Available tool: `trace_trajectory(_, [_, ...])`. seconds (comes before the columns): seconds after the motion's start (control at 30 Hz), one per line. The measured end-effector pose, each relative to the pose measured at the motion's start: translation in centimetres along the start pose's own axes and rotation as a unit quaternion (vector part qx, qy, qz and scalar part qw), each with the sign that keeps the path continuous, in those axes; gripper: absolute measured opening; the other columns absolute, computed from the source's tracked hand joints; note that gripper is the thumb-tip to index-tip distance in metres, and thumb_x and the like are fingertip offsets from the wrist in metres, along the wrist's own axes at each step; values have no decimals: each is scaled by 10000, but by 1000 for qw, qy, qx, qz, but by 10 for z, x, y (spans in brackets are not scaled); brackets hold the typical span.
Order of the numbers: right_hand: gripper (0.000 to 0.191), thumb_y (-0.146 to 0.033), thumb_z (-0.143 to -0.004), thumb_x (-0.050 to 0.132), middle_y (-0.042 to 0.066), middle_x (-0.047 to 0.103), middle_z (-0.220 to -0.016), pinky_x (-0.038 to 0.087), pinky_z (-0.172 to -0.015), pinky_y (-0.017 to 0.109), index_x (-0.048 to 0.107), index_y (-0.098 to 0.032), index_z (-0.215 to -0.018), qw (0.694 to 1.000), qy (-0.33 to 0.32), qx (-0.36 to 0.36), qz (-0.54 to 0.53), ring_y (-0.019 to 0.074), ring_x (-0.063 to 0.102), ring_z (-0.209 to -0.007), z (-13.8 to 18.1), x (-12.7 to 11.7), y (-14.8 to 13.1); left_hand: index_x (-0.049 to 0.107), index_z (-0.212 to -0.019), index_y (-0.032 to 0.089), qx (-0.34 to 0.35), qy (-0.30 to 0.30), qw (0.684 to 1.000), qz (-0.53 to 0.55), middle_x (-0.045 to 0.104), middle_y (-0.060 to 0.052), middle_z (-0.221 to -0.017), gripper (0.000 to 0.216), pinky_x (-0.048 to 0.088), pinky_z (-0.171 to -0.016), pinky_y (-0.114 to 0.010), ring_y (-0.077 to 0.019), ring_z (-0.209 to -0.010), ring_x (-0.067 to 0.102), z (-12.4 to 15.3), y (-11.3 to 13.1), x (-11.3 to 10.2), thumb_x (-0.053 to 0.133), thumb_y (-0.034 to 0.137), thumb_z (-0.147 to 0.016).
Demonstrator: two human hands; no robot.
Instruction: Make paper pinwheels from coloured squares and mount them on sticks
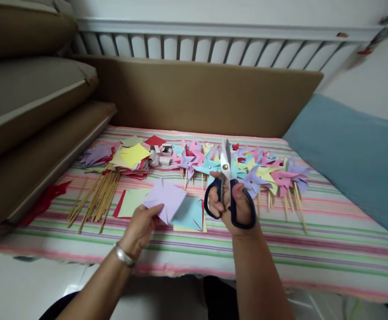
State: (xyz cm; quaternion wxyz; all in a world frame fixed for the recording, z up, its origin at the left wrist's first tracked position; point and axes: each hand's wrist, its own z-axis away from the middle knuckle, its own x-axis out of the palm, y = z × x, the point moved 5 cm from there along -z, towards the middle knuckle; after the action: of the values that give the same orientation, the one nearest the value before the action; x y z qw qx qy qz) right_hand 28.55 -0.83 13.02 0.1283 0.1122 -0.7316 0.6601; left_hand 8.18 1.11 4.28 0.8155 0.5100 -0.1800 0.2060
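Note:
My left hand (140, 226) pinches a lilac paper square (165, 198) by its near edge, held just above the striped cloth. My right hand (232, 206) grips dark-handled scissors (226, 178), fingers through the loops, blades pointing up and away. The blades look nearly closed and touch no paper. Under the lilac square lie a blue paper square (190, 213) and a pale green square (132, 202).
Finished paper pinwheels (247, 171) on sticks lie in a row behind the scissors. A bundle of wooden sticks (99, 200) and a stack of coloured paper (130, 156) lie at left. Brown cushions (30, 115) stand left and behind, a blue cushion (357, 155) right.

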Motion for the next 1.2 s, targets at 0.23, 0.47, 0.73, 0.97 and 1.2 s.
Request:
trace_trajectory(0.23, [618,-695,-746,441,-34,454,-599,325,-377,201,535,-224,-1134,999,0,-19,-28,74,313,-419,5,-14,-15,628,-742,127,-13,37,999,-14,686,-58,-765,166,511,-498,-220,-138,-596,627,13,-58,37,708,75,-605])
trace_trajectory(0.47, [609,-663,-725,517,-36,457,-608,324,-373,201,527,-224,-1147,996,-20,-8,-91,69,325,-425,11,-19,-13,555,-682,140,-34,51,998,4,660,-50,-732,164,536,-613,-248,-134,-640,625,15,-76,54,664,29,-631])
trace_trajectory(0.73, [507,-581,-735,586,-32,493,-587,330,-369,191,573,-223,-1094,989,-39,-8,-145,69,372,-419,13,-21,-14,600,-911,144,-66,-23,955,-287,676,-88,-842,218,529,-634,-334,-200,-705,652,74,-56,27,627,268,-733])
trace_trajectory(0.97, [506,-571,-723,611,-28,533,-625,349,-372,196,558,-248,-1108,987,-52,7,-151,70,391,-423,16,-12,-5,461,-1283,186,343,-119,654,-663,445,-134,-1378,493,288,-1057,-488,-276,-1317,318,66,-39,56,499,398,-840])
trace_trajectory(1.2, [504,-566,-770,555,-20,553,-623,363,-359,208,533,-223,-1138,991,-59,6,-117,73,410,-395,10,-4,8,275,-1395,118,342,-170,516,-767,245,-170,-1479,810,176,-1089,-535,-333,-1370,138,31,-91,51,404,633,-783])
